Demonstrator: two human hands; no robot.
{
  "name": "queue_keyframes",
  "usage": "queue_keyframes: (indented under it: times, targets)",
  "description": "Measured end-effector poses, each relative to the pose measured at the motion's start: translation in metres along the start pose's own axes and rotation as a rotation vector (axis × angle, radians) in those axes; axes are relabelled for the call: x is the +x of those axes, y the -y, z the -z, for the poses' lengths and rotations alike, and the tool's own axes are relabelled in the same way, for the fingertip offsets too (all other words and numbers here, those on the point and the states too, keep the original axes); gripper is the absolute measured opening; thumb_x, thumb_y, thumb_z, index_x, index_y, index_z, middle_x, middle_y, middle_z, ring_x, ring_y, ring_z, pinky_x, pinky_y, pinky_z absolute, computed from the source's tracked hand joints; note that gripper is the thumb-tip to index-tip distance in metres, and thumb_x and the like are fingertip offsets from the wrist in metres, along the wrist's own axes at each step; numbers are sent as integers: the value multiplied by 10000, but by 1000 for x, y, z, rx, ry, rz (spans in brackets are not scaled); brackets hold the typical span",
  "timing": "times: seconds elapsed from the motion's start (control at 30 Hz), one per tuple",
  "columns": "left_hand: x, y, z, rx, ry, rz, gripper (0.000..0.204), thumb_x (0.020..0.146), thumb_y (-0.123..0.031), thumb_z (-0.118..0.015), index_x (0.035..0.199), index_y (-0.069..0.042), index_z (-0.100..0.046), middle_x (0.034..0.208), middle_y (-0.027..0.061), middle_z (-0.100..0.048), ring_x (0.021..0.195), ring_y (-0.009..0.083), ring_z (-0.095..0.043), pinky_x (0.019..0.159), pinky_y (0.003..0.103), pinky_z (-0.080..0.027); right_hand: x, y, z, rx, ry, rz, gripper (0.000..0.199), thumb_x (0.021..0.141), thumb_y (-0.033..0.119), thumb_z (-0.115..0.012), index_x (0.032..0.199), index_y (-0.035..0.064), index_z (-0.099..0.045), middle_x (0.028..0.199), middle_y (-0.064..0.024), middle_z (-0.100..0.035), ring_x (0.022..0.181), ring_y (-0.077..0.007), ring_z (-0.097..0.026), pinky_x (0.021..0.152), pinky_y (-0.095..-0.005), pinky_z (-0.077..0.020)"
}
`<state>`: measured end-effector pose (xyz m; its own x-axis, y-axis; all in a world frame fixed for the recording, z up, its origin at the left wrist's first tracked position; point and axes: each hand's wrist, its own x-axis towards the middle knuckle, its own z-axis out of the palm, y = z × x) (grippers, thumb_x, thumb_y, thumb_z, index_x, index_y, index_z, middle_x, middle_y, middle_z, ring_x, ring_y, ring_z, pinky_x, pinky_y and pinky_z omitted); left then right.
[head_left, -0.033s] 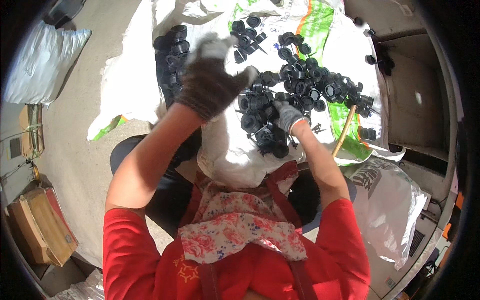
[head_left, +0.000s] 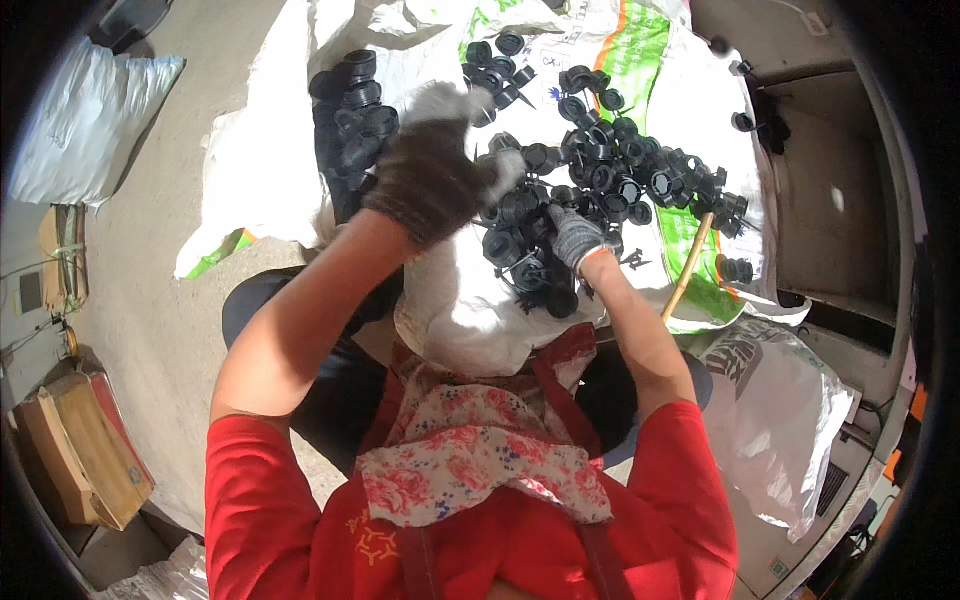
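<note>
Black caps (head_left: 602, 178), dozens, around left hand (head_left: 434, 165) and right hand (head_left: 577, 237); one stick (head_left: 690, 265).

I have the left hand (head_left: 430, 165), in a dark knitted glove with pale fingertips, held parted: the thumb stands out to the right, well clear of the fingers, which are blurred. The bare left forearm (head_left: 310, 305) slants up and inward from a short red sleeve (head_left: 260, 500), elbow out to the side. I have the right hand (head_left: 578, 238), in a grey knitted glove, lower and closer to the body, its fingers angled up and left; I can't make out how far they close. The bare right forearm (head_left: 645, 335) leans inward too.
</note>
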<state>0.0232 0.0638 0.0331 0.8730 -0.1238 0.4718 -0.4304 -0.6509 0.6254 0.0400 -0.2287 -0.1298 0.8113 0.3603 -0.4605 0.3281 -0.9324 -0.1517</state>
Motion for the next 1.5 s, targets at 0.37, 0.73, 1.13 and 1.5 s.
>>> queue_keyframes:
  times: [0.37, 0.73, 1.13, 1.5]
  targets:
    - [-9, -38, -47, -184, 715, 472, 551, 773, -259, -676, 1198, 50, -511, 873, 165, -662, 803, 237, -644, 750, 324, -522, -77, 64, 131, 792, -240, 338, 686, 749, 175, -714, 1327, -19, -399, 1248, -227, -521, 1165, -286, -520, 969, -358, -435]
    - [-16, -23, -55, -1530, 608, 987, 681, 827, -536, -587, 1266, -30, -463, 1203, 159, -544, 1084, 290, -557, 898, 475, -490, -97, 75, 137, 397, -548, 407, 432, 780, 264, -640, 1118, 7, -561, 1085, -194, -576, 1067, -374, -522, 993, -471, -358]
    - [-13, -36, -25, -173, 705, -60, 371, 779, -252, -693, 1047, -14, -593, 932, 74, -641, 875, 179, -624, 762, 299, -526, -92, 73, 133, 156, -274, 286, 305, 755, 130, -582, 1038, 16, -591, 835, -184, -627, 828, -358, -624, 794, -452, -490]
    - [-24, -24, -53, -1333, 371, 332, 530, 775, -176, -728, 1220, -57, -467, 1165, 111, -551, 1044, 216, -570, 893, 343, -491, -64, 116, 145, 1306, -649, 206, 327, 931, 148, -506, 1192, -47, -534, 1101, -126, -612, 985, -181, -588, 865, -265, -485]
